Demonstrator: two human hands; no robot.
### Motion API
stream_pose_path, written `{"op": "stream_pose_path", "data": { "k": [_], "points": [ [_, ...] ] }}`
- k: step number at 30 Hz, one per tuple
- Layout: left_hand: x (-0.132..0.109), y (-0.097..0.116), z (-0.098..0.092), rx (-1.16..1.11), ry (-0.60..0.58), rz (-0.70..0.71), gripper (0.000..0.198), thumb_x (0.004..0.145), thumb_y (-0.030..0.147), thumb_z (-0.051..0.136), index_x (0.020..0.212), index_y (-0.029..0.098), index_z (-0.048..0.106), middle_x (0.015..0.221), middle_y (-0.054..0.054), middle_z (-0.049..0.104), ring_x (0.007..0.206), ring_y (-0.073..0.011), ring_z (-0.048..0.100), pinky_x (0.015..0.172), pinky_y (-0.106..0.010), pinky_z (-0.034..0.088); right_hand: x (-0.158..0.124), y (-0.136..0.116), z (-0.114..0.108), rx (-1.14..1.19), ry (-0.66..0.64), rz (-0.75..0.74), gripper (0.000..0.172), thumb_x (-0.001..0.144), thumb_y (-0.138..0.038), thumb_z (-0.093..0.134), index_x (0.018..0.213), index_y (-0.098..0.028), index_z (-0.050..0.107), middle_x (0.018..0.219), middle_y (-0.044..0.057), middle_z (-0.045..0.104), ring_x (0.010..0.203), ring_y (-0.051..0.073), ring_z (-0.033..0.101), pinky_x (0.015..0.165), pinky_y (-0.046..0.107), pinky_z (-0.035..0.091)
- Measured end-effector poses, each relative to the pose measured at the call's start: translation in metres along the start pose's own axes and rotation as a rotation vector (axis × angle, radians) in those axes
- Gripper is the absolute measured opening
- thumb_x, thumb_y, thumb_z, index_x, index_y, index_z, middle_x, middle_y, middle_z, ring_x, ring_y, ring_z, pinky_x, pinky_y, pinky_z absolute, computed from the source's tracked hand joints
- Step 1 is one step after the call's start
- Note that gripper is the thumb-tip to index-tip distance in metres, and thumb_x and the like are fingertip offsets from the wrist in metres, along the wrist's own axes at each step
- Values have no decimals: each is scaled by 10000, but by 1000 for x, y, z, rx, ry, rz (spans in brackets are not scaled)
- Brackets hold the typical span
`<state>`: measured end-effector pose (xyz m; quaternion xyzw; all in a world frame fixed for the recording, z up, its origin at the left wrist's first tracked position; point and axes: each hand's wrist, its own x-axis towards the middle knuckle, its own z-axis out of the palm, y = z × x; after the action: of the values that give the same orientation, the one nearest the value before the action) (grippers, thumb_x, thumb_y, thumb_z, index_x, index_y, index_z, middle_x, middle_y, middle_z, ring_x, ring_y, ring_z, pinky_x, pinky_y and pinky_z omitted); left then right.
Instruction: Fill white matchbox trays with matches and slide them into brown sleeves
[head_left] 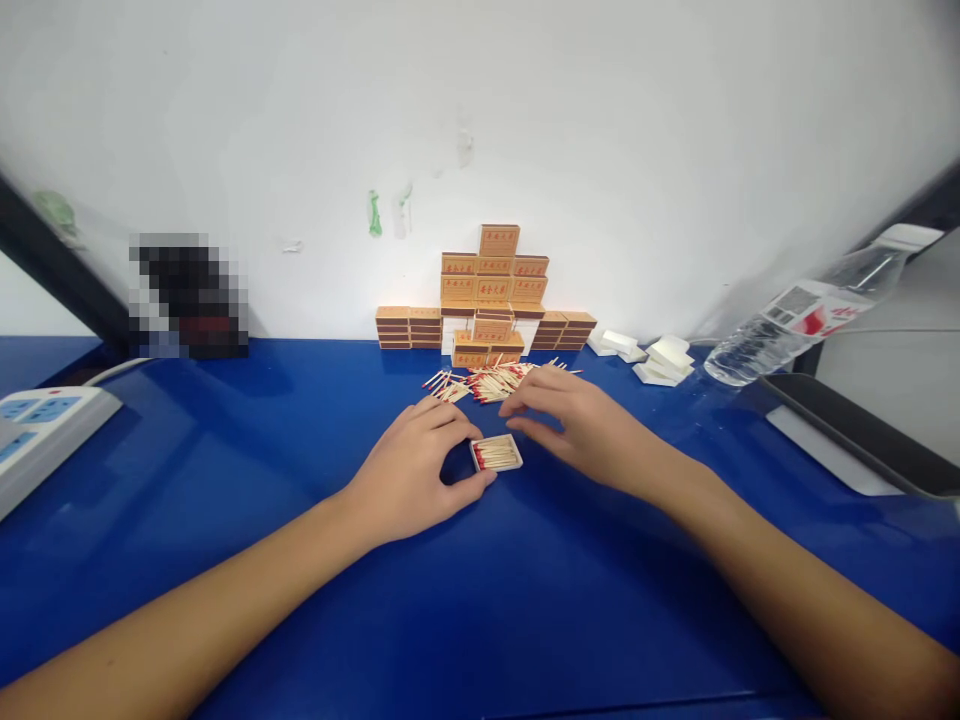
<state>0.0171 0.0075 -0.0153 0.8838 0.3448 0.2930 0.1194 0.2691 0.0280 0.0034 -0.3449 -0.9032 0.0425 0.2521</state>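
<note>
A small white matchbox tray (496,467) filled with red-tipped matches (495,453) lies on the blue table. My left hand (416,465) grips its left side, with a fingertip at the far corner and the thumb at the near one. Just beyond the tray's right side, my right hand (577,415) hovers with fingers bent and the thumb slightly apart from them. Nothing shows between those fingertips. Behind the hands is a loose pile of matches (491,383), partly hidden by my right hand.
Stacked matchboxes (491,290) rise against the wall behind the pile. White empty trays (664,360) lie right of them, beside a leaning plastic bottle (810,305). A dark case-like object (862,430) is at the right edge, a white device with blue panels (45,430) at the left.
</note>
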Motion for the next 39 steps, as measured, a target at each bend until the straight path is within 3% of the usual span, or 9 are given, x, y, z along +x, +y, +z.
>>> {"op": "stream_pose_path", "data": {
  "k": [5, 9, 15, 22, 28, 39],
  "points": [
    [-1, 4, -2, -89, 4, 93, 249, 928, 376, 750, 1112, 211, 715, 1076, -48, 733, 1035, -231, 647, 1014, -443, 504, -5, 31, -20, -230, 102, 319, 124, 982, -227, 597, 908, -192, 691, 881, 60, 692, 813, 212, 617, 734, 335, 438],
    [-2, 3, -1, -82, -67, 56, 237, 911, 390, 771, 1072, 222, 726, 1112, -51, 715, 1054, -238, 641, 1035, -463, 498, -10, 51, -33, -275, 1, 453, 118, 917, -249, 617, 876, -198, 716, 885, 66, 711, 782, 214, 621, 694, 329, 415],
    [-2, 2, -3, -48, -69, 78, 240, 916, 374, 763, 1098, 224, 717, 1119, -57, 709, 1078, -246, 629, 1041, -473, 497, -11, 57, -33, -256, -111, 477, 169, 881, -322, 624, 901, -191, 729, 923, 96, 714, 822, 242, 639, 732, 353, 452],
    [-2, 2, -4, -32, -75, 77, 237, 922, 364, 756, 1118, 235, 724, 1113, -59, 711, 1075, -252, 633, 1041, -474, 496, -18, 74, -37, -252, -175, 492, 250, 775, -235, 651, 1006, -166, 716, 999, 117, 719, 888, 248, 658, 807, 355, 501],
    [-1, 3, -3, -35, -82, 72, 235, 928, 368, 752, 1113, 226, 724, 1111, -50, 712, 1076, -239, 627, 1046, -465, 486, -20, 81, -38, -128, -209, 486, 206, 876, -376, 640, 949, -196, 709, 939, 82, 719, 837, 218, 629, 760, 338, 480],
    [-1, 3, -3, -21, -84, 74, 237, 923, 362, 753, 1114, 226, 724, 1112, -61, 711, 1076, -252, 629, 1028, -479, 500, -23, 80, -37, -52, -296, 558, 211, 915, -407, 621, 850, -209, 650, 814, 70, 728, 709, 198, 624, 634, 324, 461]
  ]
}}
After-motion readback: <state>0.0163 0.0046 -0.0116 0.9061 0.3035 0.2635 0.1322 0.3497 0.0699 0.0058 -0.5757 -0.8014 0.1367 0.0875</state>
